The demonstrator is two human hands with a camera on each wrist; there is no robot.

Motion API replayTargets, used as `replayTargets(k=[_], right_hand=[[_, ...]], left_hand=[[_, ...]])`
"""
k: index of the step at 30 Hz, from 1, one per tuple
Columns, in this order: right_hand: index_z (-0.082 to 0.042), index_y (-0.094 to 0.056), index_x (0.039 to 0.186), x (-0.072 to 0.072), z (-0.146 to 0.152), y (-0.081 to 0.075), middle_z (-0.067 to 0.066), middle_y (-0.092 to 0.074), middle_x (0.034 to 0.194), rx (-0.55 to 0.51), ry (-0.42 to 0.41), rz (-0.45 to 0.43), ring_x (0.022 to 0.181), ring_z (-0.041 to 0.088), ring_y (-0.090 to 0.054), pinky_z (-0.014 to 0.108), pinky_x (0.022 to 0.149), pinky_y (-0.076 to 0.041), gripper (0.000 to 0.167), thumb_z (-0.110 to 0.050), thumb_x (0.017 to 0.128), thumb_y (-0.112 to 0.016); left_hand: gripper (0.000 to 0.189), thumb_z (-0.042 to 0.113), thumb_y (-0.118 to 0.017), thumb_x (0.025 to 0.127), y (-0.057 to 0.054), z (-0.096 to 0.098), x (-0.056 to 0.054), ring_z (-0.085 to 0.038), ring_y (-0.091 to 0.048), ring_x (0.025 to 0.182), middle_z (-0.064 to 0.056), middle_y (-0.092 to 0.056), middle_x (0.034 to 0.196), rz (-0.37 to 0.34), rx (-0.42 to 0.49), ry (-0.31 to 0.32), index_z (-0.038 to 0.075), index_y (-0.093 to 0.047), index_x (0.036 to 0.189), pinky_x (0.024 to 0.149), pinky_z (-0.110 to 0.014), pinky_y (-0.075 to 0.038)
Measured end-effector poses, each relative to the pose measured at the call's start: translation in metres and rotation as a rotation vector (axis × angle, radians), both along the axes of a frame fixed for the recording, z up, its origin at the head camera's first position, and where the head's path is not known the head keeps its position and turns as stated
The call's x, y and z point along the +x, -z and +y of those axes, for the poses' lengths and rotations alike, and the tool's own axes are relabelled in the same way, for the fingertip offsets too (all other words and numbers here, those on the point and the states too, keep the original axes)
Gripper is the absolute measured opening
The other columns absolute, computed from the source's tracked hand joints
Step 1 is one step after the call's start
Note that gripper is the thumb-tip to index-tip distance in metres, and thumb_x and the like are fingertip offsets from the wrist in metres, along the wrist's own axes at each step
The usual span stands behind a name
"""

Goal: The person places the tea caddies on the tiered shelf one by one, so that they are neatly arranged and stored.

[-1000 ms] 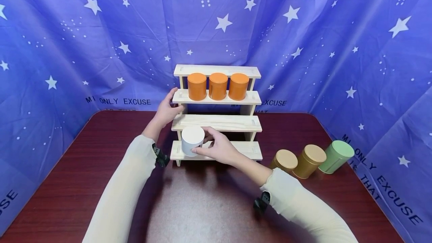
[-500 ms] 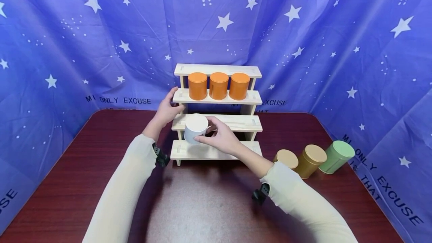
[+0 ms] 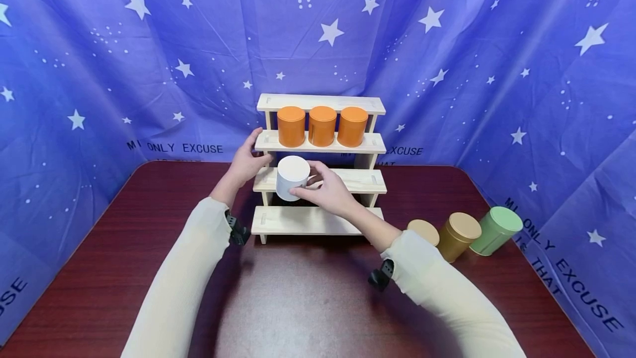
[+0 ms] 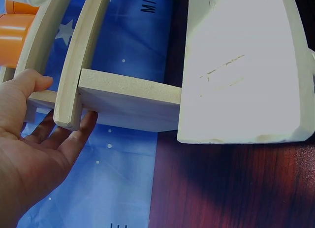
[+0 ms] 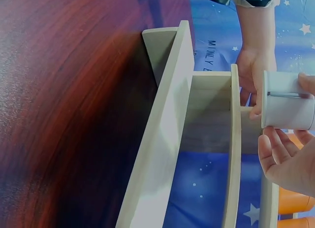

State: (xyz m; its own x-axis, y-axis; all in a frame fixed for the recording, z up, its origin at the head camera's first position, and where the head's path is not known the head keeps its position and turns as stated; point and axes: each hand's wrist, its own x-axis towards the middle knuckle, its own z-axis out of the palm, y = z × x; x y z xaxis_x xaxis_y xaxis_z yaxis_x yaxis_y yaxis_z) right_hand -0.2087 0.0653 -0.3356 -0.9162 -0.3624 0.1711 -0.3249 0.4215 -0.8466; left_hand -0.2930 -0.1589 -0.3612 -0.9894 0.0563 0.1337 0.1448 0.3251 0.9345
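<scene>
A tiered wooden display shelf (image 3: 308,221) stands at the back of the table. My left hand (image 3: 243,164) grips its left end; in the left wrist view the thumb and fingers (image 4: 81,132) are curled about the wooden edges. Between the thumb and fingers of my right hand (image 3: 329,189) is a white lidded tin (image 3: 292,180), held upright in front of the second tier from the bottom. The right wrist view has the white tin (image 5: 285,112) raised off the shelf boards. Three orange tins (image 3: 322,126) stand in a row on the tier above.
To the right on the dark red table (image 3: 298,303) are two gold tins (image 3: 457,239) and a green tin (image 3: 494,232). The right sleeve (image 3: 442,286) partly covers the nearer gold tin. A blue star-print curtain (image 3: 318,59) hangs behind and at both sides.
My right hand has lifted the white tin from near the bottom tier up to the second one, shifting slightly right. The left hand keeps its hold on the shelf.
</scene>
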Motion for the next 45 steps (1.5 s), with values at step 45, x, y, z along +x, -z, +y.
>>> replayTargets(k=[45], right_hand=[[-0.01,-0.051,0.128,-0.031,-0.008,0.015,0.008,-0.063,0.105,-0.001,0.094,-0.023,0.092,0.021,-0.061,0.028,0.076,-0.05,0.063,-0.031,0.075,-0.078]], left_hand=[[0.081,0.003,-0.061,0.082,0.0,0.001,0.002,-0.025,-0.053,0.099,-0.018,-0.049,0.131,0.023,-0.004,-0.007,0.018,-0.02,0.15,0.071,-0.02,-0.046]])
